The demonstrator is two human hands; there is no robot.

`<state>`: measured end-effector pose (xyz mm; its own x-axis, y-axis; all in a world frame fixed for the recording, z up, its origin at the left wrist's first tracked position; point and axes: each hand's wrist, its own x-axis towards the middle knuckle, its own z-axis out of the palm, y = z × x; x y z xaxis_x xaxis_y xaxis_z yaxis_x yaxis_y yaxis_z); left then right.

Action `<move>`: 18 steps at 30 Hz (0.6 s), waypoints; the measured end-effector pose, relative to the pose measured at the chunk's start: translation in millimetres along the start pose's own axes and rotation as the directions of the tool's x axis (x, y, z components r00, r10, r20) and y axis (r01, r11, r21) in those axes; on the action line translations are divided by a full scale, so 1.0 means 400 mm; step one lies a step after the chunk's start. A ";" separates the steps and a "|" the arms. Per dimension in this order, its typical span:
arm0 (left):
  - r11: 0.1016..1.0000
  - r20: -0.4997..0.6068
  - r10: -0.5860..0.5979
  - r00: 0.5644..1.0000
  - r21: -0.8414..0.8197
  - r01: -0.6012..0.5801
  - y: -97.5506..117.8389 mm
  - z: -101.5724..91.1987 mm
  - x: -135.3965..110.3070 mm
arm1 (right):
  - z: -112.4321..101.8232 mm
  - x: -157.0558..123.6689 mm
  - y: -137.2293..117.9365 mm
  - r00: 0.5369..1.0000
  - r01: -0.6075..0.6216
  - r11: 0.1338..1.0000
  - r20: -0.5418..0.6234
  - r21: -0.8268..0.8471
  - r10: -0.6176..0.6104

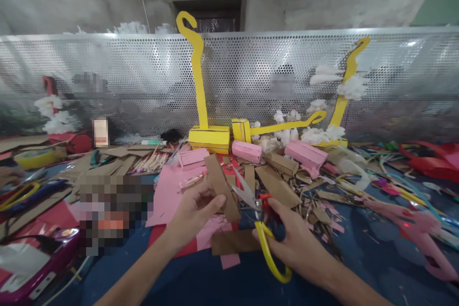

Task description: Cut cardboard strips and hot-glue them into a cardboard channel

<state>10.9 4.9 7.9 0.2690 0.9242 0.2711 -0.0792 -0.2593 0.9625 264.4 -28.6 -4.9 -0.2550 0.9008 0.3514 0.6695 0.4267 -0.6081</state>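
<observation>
My left hand [193,213] pinches a brown cardboard strip [220,181] that stands tilted up from the table. My right hand [292,239] grips scissors [260,222] with yellow handles and a red pivot. The blades are parted, and their tips point up-left at the strip's right edge. A second brown cardboard piece [231,242] lies flat just below both hands, on pink paper [168,191].
Cardboard scraps, pink paper boxes [305,152] and yellow cardboard hook shapes [201,81] crowd the blue table. A perforated metal screen [107,81] runs across the back. Another person's hand [9,174] shows at the far left. Red and pink cutouts [416,229] lie right.
</observation>
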 end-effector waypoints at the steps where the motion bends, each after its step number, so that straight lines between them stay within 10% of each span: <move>1: 1.000 0.001 0.006 1.000 0.025 -0.006 0.000 0.002 -0.002 | -0.003 0.001 -0.009 0.999 -0.018 1.000 0.036 0.002 0.018; 18: 0.997 0.052 0.013 0.999 -0.075 -0.010 0.021 0.039 -0.015 | -0.006 -0.007 -0.017 0.980 -0.068 0.989 0.194 0.131 0.042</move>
<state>23.6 -7.2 14.5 0.3171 0.9049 0.2838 -0.1533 -0.2464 0.9570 262.3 -34.2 -0.3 -0.3574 0.9163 0.1810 0.5877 0.3712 -0.7189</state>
